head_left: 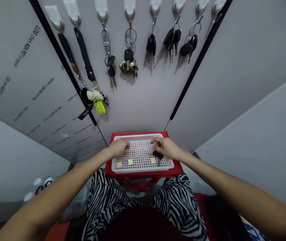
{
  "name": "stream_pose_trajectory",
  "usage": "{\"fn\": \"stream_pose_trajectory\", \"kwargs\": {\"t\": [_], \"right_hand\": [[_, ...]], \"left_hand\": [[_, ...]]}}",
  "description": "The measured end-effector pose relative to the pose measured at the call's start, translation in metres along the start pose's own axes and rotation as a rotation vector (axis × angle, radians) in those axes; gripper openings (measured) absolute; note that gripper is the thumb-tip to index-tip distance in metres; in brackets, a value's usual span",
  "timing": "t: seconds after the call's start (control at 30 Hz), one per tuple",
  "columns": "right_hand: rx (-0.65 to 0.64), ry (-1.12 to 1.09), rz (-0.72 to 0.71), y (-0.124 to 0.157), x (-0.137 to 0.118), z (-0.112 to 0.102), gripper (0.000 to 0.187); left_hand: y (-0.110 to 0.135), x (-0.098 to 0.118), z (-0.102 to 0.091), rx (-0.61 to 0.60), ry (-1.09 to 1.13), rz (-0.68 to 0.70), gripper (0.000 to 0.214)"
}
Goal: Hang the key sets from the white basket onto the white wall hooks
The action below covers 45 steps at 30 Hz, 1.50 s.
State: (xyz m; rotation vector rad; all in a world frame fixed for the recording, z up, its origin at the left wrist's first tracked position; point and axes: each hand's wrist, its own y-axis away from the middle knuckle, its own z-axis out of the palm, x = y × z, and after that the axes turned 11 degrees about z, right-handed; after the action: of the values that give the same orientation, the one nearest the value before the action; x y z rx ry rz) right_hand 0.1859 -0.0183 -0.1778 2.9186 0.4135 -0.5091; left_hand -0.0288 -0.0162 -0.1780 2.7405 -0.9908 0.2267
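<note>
Resting on a red base (pixel 178 170) over a pair of zebra-print legs (pixel 107 190), there's a white mesh basket (pixel 143 170), and both hands are in it. Clock positions below are from the basket's middle.

Left hand (pixel 119 148) sits around ten o'clock, knuckles up, fingers curled in over the basket floor. Can't tell if it's pinching anything, since the fingertips are tucked out of sight. Right hand (pixel 167 148) is at about two o'clock with bent fingers, the index poking out toward the back wall. Those black-headed keys (pixel 158 155) are right beneath it, around three o'clock, but honestly I can't tell whether it's got hold of them or they're just lying there. One blade points roughly to nine, another to six.

Three little pale yellow squares lie on the mesh too: one (pixel 119 164) out at eight o'clock, one (pixel 130 162) nearer seven, one (pixel 153 160) about four, just beside the keys.

Up at twelve there's a row of white hooks (pixel 129 8) with more key sets, including a neon yellow fob (pixel 100 107) toward eleven.
</note>
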Motion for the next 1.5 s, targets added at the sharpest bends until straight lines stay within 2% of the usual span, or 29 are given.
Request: {"fn": "stream_pose_trajectory", "kwargs": {"t": [0.07, 0.13, 0.23, 0.3, 0.4, 0.5, 0.67, 0.77, 0.83, 0.93, 1.0, 1.07, 1.27, 1.4, 1.5], "right_hand": [[0.035, -0.092, 0.070, -0.002, 0.004, -0.005, 0.028], [0.081, -0.062, 0.108, -0.001, 0.005, -0.010, 0.027], [0.092, 0.154, 0.032, 0.005, 0.000, -0.011, 0.023], [0.069, 0.335, -0.049, 0.011, -0.005, -0.008, 0.020], [0.050, 0.508, -0.095, 0.019, -0.013, 0.000, 0.018], [0.089, 0.527, -0.091, 0.023, -0.017, 0.005, 0.020], [0.115, 0.410, -0.067, 0.017, -0.016, 0.004, 0.026], [0.089, 0.227, -0.046, 0.015, -0.017, -0.007, 0.020], [0.039, 0.053, -0.021, 0.013, -0.019, -0.018, 0.017], [0.030, -0.233, 0.015, 0.010, -0.022, -0.038, 0.013], [0.056, -0.407, 0.053, 0.008, -0.022, -0.052, 0.013], [0.076, -0.541, 0.092, 0.007, -0.022, -0.067, 0.016], [0.225, -0.790, 0.107, 0.004, -0.019, -0.118, 0.020], [0.436, -0.942, 0.144, -0.004, -0.019, -0.165, 0.022], [0.596, -1.039, 0.110, -0.011, -0.020, -0.203, 0.023]], "left_hand": [[-0.003, -0.003, -0.003, 0.011, 0.025, 0.011, 0.019], [-0.006, -0.004, -0.004, 0.034, 0.067, -0.006, 0.020], [-0.009, -0.006, -0.002, 0.065, 0.150, -0.044, 0.023], [-0.010, -0.008, 0.000, 0.080, 0.198, -0.050, 0.024], [-0.011, -0.008, 0.001, 0.111, 0.222, -0.054, 0.026], [-0.009, -0.005, -0.001, 0.139, 0.202, -0.062, 0.027], [-0.013, 0.008, -0.005, 0.207, 0.186, -0.092, 0.025], [-0.023, 0.027, -0.001, 0.229, 0.450, -0.057, 0.025], [-0.032, 0.043, 0.001, 0.247, 0.804, 0.012, 0.025], [-0.045, 0.061, -0.005, 0.360, 1.244, 0.073, 0.023], [-0.052, 0.067, -0.015, 0.478, 1.333, 0.043, 0.021], [-0.058, 0.070, -0.029, 0.565, 1.323, 0.024, 0.015], [-0.078, 0.088, -0.086, 0.687, 1.326, 0.113, 0.011], [-0.098, 0.105, -0.132, 0.774, 1.118, 0.096, 0.009], [-0.110, 0.120, -0.167, 0.872, 0.910, 0.147, 0.013]]}}
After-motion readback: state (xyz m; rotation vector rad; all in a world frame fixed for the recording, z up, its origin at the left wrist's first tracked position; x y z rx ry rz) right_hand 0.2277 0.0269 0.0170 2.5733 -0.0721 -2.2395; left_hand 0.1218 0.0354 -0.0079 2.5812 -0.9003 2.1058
